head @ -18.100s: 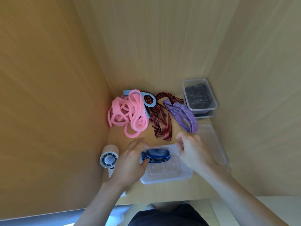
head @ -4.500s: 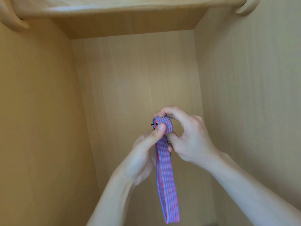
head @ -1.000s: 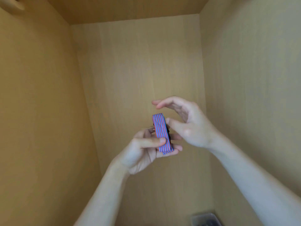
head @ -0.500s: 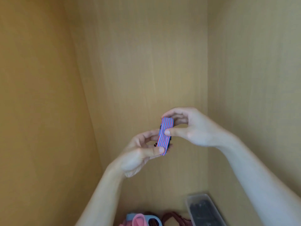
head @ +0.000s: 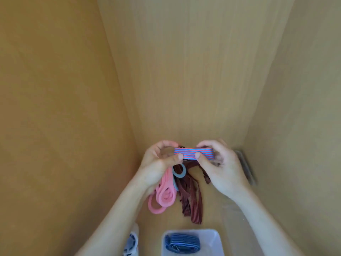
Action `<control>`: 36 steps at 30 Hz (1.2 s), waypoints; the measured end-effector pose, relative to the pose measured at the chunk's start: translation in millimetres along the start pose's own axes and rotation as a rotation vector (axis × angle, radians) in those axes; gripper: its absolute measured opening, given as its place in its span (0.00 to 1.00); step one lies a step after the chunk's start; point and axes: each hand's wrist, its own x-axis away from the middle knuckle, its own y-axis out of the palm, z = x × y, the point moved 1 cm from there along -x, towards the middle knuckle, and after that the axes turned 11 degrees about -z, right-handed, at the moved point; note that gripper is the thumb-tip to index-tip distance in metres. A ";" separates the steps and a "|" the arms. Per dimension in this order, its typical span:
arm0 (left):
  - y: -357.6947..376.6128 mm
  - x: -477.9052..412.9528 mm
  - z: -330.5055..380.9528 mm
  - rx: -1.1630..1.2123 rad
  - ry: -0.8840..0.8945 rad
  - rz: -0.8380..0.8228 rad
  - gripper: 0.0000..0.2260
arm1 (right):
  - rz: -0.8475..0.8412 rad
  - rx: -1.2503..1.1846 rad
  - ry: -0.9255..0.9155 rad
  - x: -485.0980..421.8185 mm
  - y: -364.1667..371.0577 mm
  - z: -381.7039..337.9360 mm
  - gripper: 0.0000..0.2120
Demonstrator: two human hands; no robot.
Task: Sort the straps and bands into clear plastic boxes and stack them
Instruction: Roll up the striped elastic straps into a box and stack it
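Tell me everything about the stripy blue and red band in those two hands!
The stripy band has thin blue and red lines along its length and looks like woven elastic. It is folded into a short, flat bundle, held sideways and level in the air. The left hand pinches its left end; the right hand pinches the right part, thumb in front. Below it lie dark red straps.

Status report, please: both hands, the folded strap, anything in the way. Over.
Left hand, right hand pinch folded striped strap, level. Clear box nearer, blue strap inside. Pink bands, maroon straps loose beneath hands.
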 end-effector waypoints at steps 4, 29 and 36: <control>-8.8 24.6 -35.4 -0.108 -0.045 0.053 0.12 | -0.038 -0.151 0.112 41.0 21.1 29.5 0.07; -25.6 151.0 -149.1 -0.595 -0.310 -0.053 0.16 | -0.498 0.133 0.329 175.5 50.5 83.6 0.18; -27.1 158.5 -157.5 -0.813 -0.276 -0.207 0.13 | -0.642 0.331 0.396 182.7 58.7 88.5 0.15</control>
